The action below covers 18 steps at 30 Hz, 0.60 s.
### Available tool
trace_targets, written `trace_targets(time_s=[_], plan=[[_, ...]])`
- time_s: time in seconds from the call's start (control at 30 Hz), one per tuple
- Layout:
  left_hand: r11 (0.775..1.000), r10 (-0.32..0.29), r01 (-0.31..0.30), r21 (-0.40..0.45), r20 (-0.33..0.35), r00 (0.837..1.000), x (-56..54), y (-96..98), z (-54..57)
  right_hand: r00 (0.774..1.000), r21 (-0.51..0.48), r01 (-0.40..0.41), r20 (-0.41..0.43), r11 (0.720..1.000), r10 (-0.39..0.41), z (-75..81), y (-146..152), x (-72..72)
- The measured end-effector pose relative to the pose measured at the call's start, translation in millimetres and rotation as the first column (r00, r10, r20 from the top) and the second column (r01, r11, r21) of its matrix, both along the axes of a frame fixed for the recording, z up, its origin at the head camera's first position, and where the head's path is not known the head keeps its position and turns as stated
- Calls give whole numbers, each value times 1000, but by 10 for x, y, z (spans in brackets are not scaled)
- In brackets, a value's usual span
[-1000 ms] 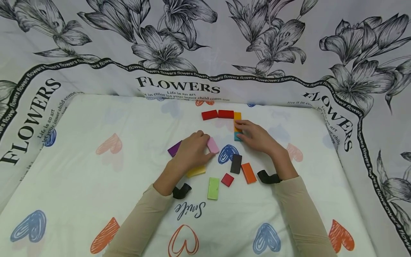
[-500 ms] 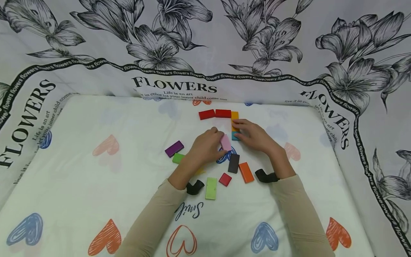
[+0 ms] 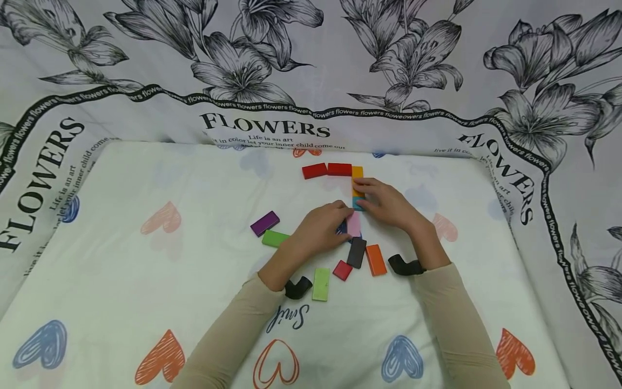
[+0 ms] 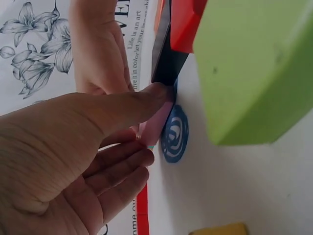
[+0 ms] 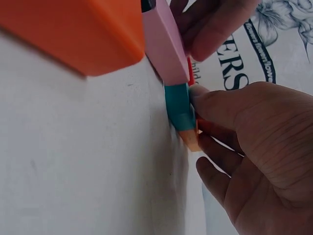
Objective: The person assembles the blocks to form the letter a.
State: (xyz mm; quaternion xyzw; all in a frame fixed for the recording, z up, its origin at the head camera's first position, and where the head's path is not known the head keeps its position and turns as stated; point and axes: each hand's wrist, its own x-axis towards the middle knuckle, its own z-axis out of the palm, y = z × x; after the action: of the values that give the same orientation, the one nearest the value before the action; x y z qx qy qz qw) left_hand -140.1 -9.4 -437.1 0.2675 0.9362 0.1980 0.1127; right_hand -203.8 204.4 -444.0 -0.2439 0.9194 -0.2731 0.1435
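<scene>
My left hand (image 3: 318, 229) pinches a pink block (image 3: 355, 223) between thumb and fingertips, low over the cloth. In the right wrist view the pink block's far end meets a teal block (image 5: 178, 100). That teal block lines up with a yellow-orange block (image 3: 358, 172). My right hand (image 3: 391, 204) rests its thumb on the teal block and its fingertips on the yellow-orange one, covering part of both. Two red blocks (image 3: 339, 169) continue leftward from the top of this column. A dark grey block (image 3: 357, 253) lies just below the pink one.
Nearer the person lie an orange block (image 3: 376, 260), a small red block (image 3: 342, 270) and a light green block (image 3: 320, 284). Left of my left hand are a purple block (image 3: 264, 223) and a green block (image 3: 275, 239). A yellow block (image 4: 220, 229) shows in the left wrist view.
My left hand has carried the pink block rightward, from beside the purple block to below the teal block. My right hand has stayed at the teal and yellow-orange blocks.
</scene>
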Motion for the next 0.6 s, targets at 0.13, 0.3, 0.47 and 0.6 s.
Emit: trace_targets(time_s=[0.13, 0.3, 0.47, 0.6], plan=[[1000, -2, 2, 20, -2, 1000, 18, 28, -5, 1000, -5, -2, -5, 1000, 2, 12, -1, 11], [1000, 22, -22, 4, -6, 1000, 39, 88, -13, 1000, -12, -6, -18, 1000, 5, 16, 7, 15], [999, 37, -38, -14, -8, 999, 58, 124, -4, 1000, -9, -3, -11, 1000, 3, 21, 0, 14], [999, 34, -34, -7, -16, 999, 67, 132, -17, 1000, -10, -3, -8, 1000, 2, 25, -4, 19]])
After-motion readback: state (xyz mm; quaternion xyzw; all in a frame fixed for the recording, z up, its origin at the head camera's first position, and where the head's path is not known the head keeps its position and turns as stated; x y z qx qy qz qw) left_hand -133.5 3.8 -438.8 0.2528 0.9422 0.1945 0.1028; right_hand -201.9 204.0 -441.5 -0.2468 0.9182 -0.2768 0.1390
